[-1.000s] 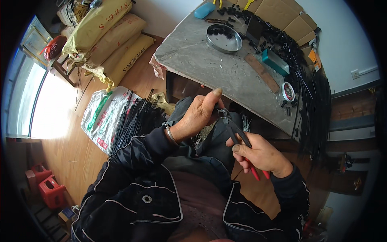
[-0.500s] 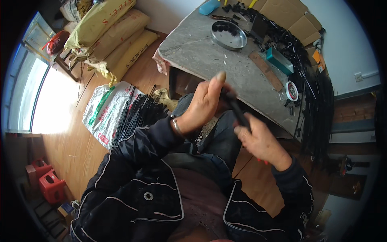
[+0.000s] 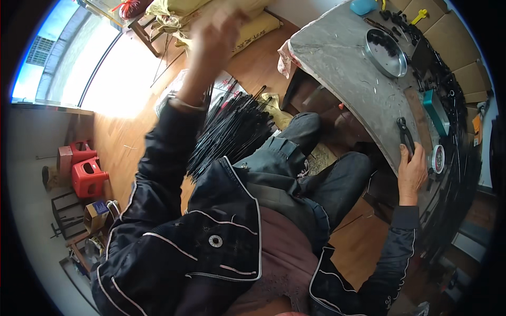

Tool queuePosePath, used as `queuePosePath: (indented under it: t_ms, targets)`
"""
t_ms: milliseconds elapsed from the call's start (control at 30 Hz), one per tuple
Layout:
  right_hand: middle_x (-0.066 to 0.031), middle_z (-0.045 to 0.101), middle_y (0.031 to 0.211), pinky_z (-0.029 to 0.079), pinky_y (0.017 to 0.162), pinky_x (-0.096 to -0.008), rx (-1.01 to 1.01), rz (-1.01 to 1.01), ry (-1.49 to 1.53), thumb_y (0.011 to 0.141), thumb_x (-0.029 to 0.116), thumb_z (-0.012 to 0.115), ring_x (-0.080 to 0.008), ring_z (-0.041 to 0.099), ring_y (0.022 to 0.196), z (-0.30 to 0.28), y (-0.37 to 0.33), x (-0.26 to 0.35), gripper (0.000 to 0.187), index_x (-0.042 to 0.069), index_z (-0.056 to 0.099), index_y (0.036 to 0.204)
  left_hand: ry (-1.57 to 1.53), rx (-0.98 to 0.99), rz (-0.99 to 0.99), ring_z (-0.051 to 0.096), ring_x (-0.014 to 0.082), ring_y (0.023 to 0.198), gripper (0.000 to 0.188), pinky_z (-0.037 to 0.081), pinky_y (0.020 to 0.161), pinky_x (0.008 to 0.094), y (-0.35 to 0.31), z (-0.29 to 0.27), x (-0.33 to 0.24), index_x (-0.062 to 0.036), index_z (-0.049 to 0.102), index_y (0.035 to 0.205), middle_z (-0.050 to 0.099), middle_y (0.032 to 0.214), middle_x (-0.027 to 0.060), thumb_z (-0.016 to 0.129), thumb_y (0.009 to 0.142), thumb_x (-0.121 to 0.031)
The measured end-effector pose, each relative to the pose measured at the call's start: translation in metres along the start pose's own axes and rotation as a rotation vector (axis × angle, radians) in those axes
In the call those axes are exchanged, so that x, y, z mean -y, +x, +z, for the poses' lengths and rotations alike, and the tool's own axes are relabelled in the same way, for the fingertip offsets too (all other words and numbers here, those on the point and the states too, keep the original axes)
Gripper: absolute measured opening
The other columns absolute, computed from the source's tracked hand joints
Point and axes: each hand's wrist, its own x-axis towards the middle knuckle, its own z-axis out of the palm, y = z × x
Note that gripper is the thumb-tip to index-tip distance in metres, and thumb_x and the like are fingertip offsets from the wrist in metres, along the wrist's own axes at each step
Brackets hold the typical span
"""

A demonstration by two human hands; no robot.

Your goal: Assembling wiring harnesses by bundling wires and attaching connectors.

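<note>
My right hand (image 3: 412, 171) is at the near edge of the grey table (image 3: 337, 58), its fingers closed round the handles of black pincers (image 3: 405, 130). The jaws point away from me, over the tabletop. My left hand (image 3: 216, 39) is raised at the far left, in front of stacked sacks (image 3: 258, 34). Motion smears its fingers, so whatever it may hold cannot be made out. Below that hand, a bundle of thin black rods (image 3: 232, 131) lies on a white sack on the floor.
On the table stand a round metal pan (image 3: 386, 52) with dark bits, a teal box (image 3: 436, 113), a small round tin (image 3: 438, 159) and a heap of black parts along the far side. Red stools (image 3: 88, 176) stand at the left. My knees are beside the table edge.
My hands were close together at a dark tool over my lap. They have parted: the left up and leftward, the right rightward to the table with the pincers. The view has turned too.
</note>
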Motion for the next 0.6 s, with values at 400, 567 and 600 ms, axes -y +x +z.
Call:
queuePosePath:
  t_ms: [400,567,600]
  targets:
    - [-0.0091,0.06,0.102,0.037,0.086,-0.0411,-0.411,-0.179,0.135,0.078,0.018,0.069,-0.0282,0.055,0.098,0.003,0.005,-0.004,0.025,0.007,0.063,0.099,0.247,0.783,-0.599,0.05,0.0448,0.116,0.073,0.044,0.093,0.053,-0.205,0.264,0.13,-0.0105,0.043,0.132,0.05,0.128,0.0211,0.066,0.078,-0.053]
    - [-0.0057,0.063,0.092,0.039,0.081,-0.0386,-0.569,-0.02,-0.1,0.081,0.013,0.064,-0.0271,0.057,0.091,-0.047,0.001,-0.086,0.009,0.008,0.064,0.089,0.176,0.902,-0.429,0.053,0.0394,0.112,0.047,0.044,0.09,0.0495,-0.205,0.265,0.098,-0.0121,0.063,0.113,0.056,0.112,0.02,0.065,0.08,-0.046]
    - [-0.0044,0.062,0.09,0.037,0.078,-0.0398,-0.592,0.044,-0.123,0.082,0.015,0.063,-0.0267,0.056,0.088,-0.055,0.001,-0.116,0.005,0.012,0.063,0.085,0.161,0.9,-0.416,0.053,0.0394,0.112,0.047,0.044,0.09,0.0495,-0.203,0.266,0.097,-0.0121,0.063,0.113,0.056,0.112,0.02,0.065,0.08,-0.046]
